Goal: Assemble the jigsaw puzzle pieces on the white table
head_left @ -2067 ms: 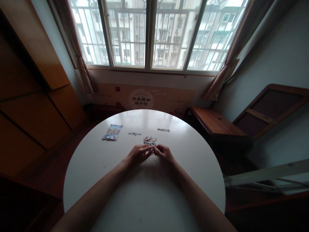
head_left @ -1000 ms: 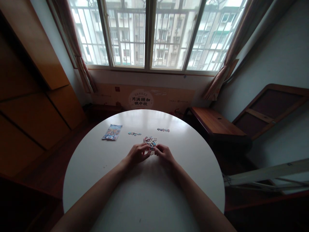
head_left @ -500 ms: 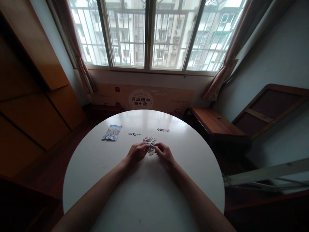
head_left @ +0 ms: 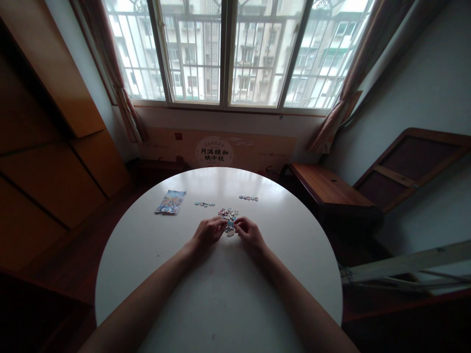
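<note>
A pile of jigsaw puzzle pieces (head_left: 228, 214) lies on the round white table (head_left: 221, 284), between my two hands. My left hand (head_left: 210, 230) is closed at the pile's left side, its fingertips pinching a small blue puzzle piece (head_left: 230, 223). From the right, my right hand (head_left: 249, 231) pinches at the same bluish piece or one joined to it; the fingers partly cover it. Beyond the pile are two short joined strips of puzzle pieces, a left strip (head_left: 205, 204) and a right strip (head_left: 248, 198).
A colourful printed picture sheet (head_left: 171, 202) lies at the table's left. A wooden bench (head_left: 331, 184) stands past the right edge, a folded wooden frame (head_left: 412, 166) leans by the wall, and orange cabinets (head_left: 47, 186) line the left. Barred windows (head_left: 228, 54) are ahead.
Both hands stay over the pile, with only slight finger movement. The right fingertips have shifted a little to the left. The pile and strips look the same.
</note>
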Motion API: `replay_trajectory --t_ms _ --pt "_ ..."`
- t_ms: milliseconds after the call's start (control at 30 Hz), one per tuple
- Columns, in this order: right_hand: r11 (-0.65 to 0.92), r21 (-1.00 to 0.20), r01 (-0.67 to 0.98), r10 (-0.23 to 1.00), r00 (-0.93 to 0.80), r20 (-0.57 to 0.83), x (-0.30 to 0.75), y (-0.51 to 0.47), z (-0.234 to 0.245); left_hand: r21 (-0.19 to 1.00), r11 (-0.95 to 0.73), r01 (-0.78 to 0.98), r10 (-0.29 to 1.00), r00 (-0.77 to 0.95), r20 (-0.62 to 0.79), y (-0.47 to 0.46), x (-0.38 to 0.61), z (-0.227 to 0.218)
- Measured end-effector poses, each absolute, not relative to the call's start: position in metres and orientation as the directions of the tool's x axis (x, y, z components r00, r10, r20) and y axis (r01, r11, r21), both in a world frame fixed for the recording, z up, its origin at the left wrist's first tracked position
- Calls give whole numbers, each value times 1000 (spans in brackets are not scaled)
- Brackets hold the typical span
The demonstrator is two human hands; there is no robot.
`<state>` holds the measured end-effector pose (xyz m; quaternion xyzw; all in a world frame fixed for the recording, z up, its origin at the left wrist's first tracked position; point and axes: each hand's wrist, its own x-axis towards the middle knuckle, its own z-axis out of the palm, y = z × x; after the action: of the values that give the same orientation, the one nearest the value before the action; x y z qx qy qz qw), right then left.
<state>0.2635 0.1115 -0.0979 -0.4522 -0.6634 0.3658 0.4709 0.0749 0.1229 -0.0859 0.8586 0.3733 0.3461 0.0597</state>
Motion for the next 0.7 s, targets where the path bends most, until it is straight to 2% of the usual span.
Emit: replay_trajectory --t_ms 300,700 --pt "376 -843 384 920 -48 388 262 107 -89 388 -692 609 709 472 524 125 75 -87" --pt "364 -849 383 929 -85 360 263 107 -89 392 -697 600 704 471 532 124 75 -86"
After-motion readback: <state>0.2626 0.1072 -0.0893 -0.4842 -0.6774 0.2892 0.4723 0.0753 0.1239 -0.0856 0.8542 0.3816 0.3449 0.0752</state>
